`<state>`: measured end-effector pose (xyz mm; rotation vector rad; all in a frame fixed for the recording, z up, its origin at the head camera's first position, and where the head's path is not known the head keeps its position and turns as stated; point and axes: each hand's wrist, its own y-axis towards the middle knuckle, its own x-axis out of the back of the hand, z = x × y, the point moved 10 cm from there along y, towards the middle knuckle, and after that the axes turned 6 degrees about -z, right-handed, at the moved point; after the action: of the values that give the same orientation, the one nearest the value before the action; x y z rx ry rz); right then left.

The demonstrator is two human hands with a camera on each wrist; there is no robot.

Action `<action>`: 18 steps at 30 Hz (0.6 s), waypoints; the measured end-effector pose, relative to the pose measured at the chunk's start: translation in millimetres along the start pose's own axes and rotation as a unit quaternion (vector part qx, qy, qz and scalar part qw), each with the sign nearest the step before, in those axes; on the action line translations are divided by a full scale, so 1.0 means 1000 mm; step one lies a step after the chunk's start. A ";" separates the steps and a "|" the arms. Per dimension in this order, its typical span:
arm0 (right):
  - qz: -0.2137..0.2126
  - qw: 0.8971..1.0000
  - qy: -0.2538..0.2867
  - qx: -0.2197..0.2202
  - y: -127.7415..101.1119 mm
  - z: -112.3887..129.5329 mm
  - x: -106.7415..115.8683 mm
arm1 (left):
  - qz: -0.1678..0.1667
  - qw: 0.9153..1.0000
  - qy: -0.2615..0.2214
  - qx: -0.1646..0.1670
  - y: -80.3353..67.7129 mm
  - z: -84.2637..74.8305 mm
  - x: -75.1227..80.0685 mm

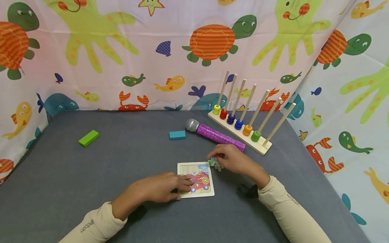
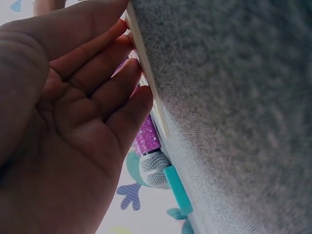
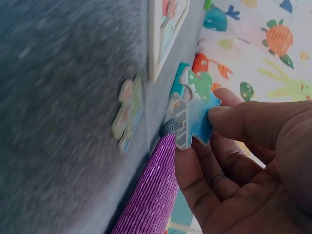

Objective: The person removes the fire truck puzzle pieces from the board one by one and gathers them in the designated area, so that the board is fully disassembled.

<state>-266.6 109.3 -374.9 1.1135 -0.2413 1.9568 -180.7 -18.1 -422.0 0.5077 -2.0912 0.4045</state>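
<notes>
A small wooden jigsaw tray [image 1: 199, 195] with a red tractor-like picture lies in front of me, its upper left part showing bare wood. My left hand [image 1: 165, 187] rests on its left side, fingers extended over the picture and thumb at the lower edge. Just right of the tray, my right hand [image 1: 232, 158] pinches a jigsaw piece [image 3: 197, 112] between thumb and fingers. That piece is blue, white and green, held above the cloth in the right wrist view. Another loose piece [image 3: 128, 114] lies on the cloth beside the tray.
Behind the right hand lies a purple glittery microphone [image 1: 217, 135]. A peg stand [image 1: 240, 130] with coloured rings stands at the back right. A teal block [image 1: 177, 135] lies behind the tray, and a green block [image 1: 89, 138] is far left. A patterned curtain [image 1: 170, 67] borders the table.
</notes>
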 end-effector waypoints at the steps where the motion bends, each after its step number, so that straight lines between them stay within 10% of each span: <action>1: -0.002 1.000 -0.002 -0.001 -0.002 -0.002 0.002 | 0.000 1.000 0.000 -0.001 0.000 0.000 0.000; 18: 0.032 0.998 -0.055 -0.026 -0.029 -0.031 0.014 | -0.010 1.000 0.011 -0.018 -0.002 -0.006 0.003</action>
<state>-267.1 152.0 -388.3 1.1931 -0.3889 1.9366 -177.0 -17.5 -416.2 0.5018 -2.0664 0.3592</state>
